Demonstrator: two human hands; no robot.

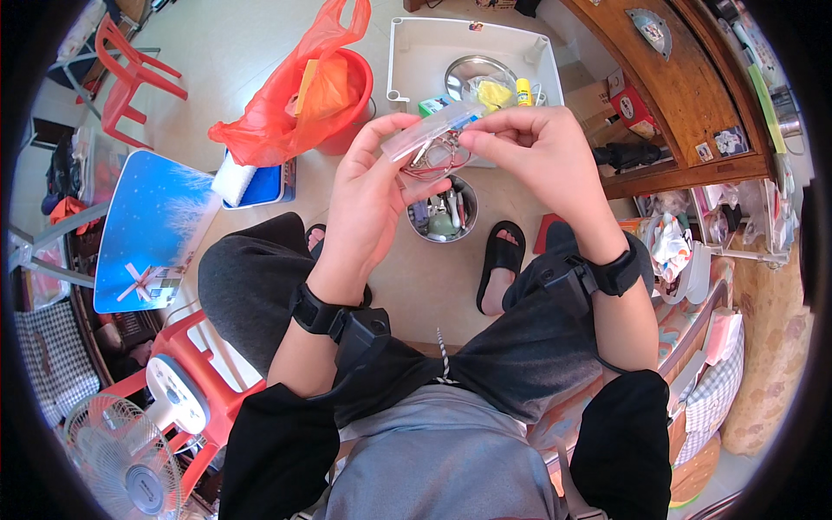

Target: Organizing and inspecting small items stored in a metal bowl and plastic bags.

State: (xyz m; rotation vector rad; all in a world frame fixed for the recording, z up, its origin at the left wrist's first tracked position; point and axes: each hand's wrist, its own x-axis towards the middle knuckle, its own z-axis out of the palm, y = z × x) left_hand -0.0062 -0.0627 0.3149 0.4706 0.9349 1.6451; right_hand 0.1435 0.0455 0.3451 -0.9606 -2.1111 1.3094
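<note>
A small clear plastic case (432,130) rests in my left hand (374,175), gripped between thumb and fingers. Inside or against it lie tangled red cords with silvery metal parts (434,156). The thumb and fingertips of my right hand (530,146) pinch at the right end of the case and cords; exactly which part they hold is hard to tell. Below both hands, a round metal tin (443,234) stands on the floor between my feet, filled with pens and small items. Just beyond the hands is a white plastic bin (416,62).
The white bin holds a round metal lid (465,68), a glue stick (524,92) and a yellow item in clear plastic (494,94). A red bucket (364,78) with a red plastic bag (273,123) stands left. A wooden cabinet (689,123) is right; a fan (130,455) lower left.
</note>
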